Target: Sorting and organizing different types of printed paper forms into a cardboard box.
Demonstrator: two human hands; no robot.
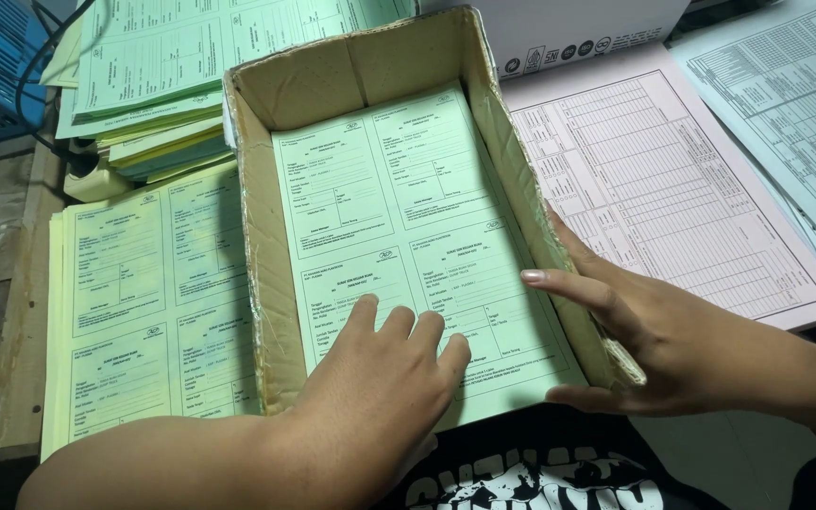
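— Where is the stack of green forms (408, 217)?

— It lies flat inside the shallow cardboard tray (255, 236), filling it almost wall to wall. The near end of the stack sticks out past the tray's open near edge.

— And the left hand (380, 387)?

— It comes in from the near left, palm down, resting on the near part of the top sheet. Its fingers (425, 331) are held close together and lie flat, pointing away; they grip nothing.

— The right hand (654, 326)?

— It reaches in from the near right, turned on edge against the tray's right wall. The thumb (569, 283) crosses over the wall and hovers above the forms; the other fingers are spread open along the outside, near the torn near corner. It holds nothing closed.

— What lies around the tray?

— A pile of yellow forms (134, 312) just to the left on the counter, more green and yellow stacks (144, 85) at far left, pink printed sheets (663, 179) to the right, and a white box (569, 33) beyond.
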